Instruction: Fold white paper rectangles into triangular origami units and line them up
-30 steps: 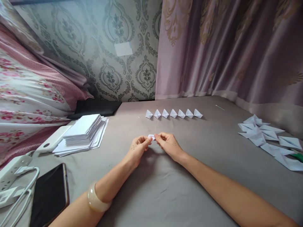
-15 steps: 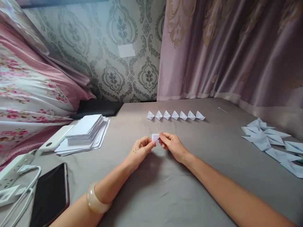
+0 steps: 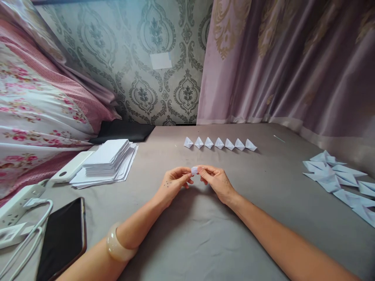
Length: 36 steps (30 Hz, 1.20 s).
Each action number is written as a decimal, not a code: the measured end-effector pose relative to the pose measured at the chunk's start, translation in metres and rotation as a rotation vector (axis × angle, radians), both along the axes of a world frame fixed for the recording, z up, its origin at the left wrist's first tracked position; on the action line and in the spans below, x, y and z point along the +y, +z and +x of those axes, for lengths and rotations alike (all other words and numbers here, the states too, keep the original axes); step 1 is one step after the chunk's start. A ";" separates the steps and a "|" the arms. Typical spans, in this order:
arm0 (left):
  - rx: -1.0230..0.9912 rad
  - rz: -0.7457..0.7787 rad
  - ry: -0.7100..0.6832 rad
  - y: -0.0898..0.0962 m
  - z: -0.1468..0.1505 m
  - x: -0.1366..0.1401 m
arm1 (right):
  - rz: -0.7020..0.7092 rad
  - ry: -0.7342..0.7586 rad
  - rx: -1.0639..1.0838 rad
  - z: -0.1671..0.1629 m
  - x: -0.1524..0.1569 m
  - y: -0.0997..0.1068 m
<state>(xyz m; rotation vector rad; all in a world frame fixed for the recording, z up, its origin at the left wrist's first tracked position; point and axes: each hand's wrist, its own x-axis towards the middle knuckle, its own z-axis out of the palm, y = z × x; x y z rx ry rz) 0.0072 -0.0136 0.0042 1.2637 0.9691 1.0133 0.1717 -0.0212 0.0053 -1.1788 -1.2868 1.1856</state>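
Centrally, left hand (image 3: 175, 182) and right hand (image 3: 217, 182) pinching white paper (image 3: 194, 170), 7 folded shapes (image 3: 219, 144) beyond

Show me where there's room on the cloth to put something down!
The cloth looks bare between the right hand and the folded papers, and between the stack and the left hand. It's crowded at the left edge, with phone and power strip, and where both hands hold the little paper.

This looks like a home: grey damask-patterned wallpaper (image 3: 143, 93) lines the far side. A shiny mauve, gold-patterned curtain (image 3: 249, 78) hangs at right, and gathered pink-and-white floral fabric (image 3: 32, 105) at left.
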 end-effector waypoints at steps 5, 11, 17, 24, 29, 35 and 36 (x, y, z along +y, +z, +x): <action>0.131 0.117 0.044 -0.005 -0.008 0.007 | 0.147 -0.042 -0.215 0.002 0.000 -0.008; 0.452 0.329 0.042 -0.011 -0.011 0.008 | 0.265 -0.053 -0.456 0.002 -0.001 -0.015; 0.682 0.496 0.018 -0.017 -0.013 0.008 | 0.314 0.009 -0.593 0.005 0.000 -0.018; 0.606 0.463 -0.024 -0.016 -0.008 0.008 | 0.413 0.084 -0.687 0.004 -0.001 -0.020; 0.588 0.409 -0.017 -0.016 -0.006 0.008 | 0.429 0.080 -0.731 0.003 -0.002 -0.020; 0.612 0.411 -0.001 -0.012 -0.007 0.008 | 0.435 0.087 -0.791 0.004 -0.003 -0.019; 0.606 0.412 0.000 -0.011 -0.008 0.007 | 0.435 0.096 -0.795 0.004 -0.002 -0.018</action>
